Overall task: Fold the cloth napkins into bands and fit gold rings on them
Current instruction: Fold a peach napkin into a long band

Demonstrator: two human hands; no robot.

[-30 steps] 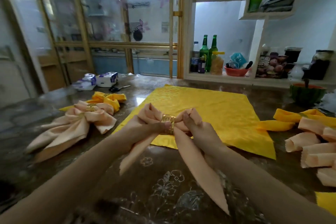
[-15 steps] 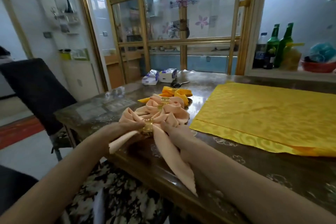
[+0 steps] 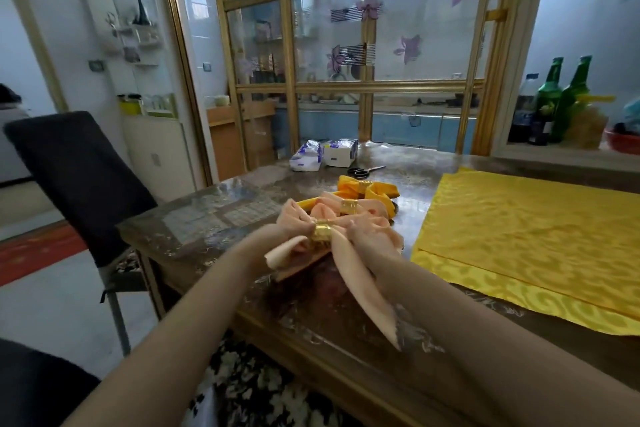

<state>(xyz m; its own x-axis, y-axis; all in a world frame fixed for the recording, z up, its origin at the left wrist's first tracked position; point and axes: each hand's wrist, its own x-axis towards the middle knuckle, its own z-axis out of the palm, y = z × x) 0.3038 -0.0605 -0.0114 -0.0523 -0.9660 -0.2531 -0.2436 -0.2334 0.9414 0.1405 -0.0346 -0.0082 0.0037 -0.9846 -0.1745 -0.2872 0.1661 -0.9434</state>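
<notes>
A peach napkin [image 3: 360, 284] folded into a band runs through a gold ring [image 3: 322, 231]. My left hand [image 3: 277, 239] grips the napkin on the ring's left side, and my right hand [image 3: 363, 239] grips it on the right. One long tail hangs down toward the table's front edge. Just behind lie a second peach napkin [image 3: 372, 210] with its gold ring [image 3: 348, 207] and a yellow napkin [image 3: 377, 189] in a ring, both resting on the table [image 3: 214, 218].
A large yellow cloth [image 3: 526, 239] lies spread flat on the right of the table. Scissors [image 3: 363, 170] and two tissue packs [image 3: 323, 154] sit at the far edge. A dark chair [image 3: 79, 180] stands at the left. Green bottles [image 3: 561, 100] stand on a shelf far right.
Both hands carried the ringed peach napkin leftward from in front of the yellow cloth to beside the finished napkins. The view turned left with it.
</notes>
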